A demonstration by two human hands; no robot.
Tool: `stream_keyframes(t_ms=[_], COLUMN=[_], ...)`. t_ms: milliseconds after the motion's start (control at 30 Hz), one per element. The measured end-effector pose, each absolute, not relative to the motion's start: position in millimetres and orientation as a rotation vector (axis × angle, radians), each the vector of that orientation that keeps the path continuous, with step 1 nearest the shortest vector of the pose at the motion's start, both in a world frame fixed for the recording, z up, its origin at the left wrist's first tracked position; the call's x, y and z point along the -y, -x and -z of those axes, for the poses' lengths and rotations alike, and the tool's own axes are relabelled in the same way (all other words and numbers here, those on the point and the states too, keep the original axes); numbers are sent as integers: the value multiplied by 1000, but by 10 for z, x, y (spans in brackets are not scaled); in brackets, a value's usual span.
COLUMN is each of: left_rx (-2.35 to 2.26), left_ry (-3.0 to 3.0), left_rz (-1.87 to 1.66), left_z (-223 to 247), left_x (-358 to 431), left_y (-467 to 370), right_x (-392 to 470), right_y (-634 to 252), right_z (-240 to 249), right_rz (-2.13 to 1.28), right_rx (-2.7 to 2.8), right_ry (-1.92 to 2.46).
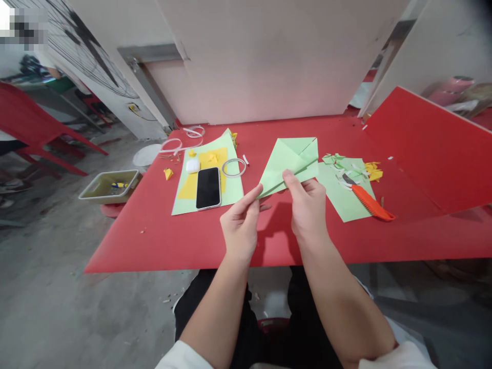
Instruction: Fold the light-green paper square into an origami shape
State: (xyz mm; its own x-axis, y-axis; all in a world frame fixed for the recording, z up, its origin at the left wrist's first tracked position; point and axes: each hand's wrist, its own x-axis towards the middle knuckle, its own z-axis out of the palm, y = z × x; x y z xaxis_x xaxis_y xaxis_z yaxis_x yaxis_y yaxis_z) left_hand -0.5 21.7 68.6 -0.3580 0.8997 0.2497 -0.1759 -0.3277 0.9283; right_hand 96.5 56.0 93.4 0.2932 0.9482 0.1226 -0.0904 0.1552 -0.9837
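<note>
A folded sheet of light green paper is held above the red table. My left hand pinches its pointed lower-left corner. Along the lower edge, my right hand grips the paper with the thumb on top and the fingers underneath. Crossing creases and layered flaps show on the paper's upper face. To the right, an orange-handled utility knife rests on another green sheet, with green paper scraps near it.
Left of my hands, a phone, a white case and a ring lie on green and yellow paper. A red board leans at the right. A bin stands beside the table, and a red chair further left.
</note>
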Motion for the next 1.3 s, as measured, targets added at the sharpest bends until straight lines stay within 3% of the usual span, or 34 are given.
stream_keyframes(t_ms=[533,833,1300], left_rx=[-1040,-1156,-963], left_ry=[-991,-985,-691], left_rz=[-1550,-1704,-1782], left_z=[-770,-759,-758], left_x=[-212,-182,-198], left_y=[64,-51,-42], right_x=[-538,-516,-463], right_y=[-978,-923,-852], right_z=[-990,-969,-1000], right_rz=[-959,-912,-862], right_rx=[1016,1028,1059], right_ry=[1209,1208,1185])
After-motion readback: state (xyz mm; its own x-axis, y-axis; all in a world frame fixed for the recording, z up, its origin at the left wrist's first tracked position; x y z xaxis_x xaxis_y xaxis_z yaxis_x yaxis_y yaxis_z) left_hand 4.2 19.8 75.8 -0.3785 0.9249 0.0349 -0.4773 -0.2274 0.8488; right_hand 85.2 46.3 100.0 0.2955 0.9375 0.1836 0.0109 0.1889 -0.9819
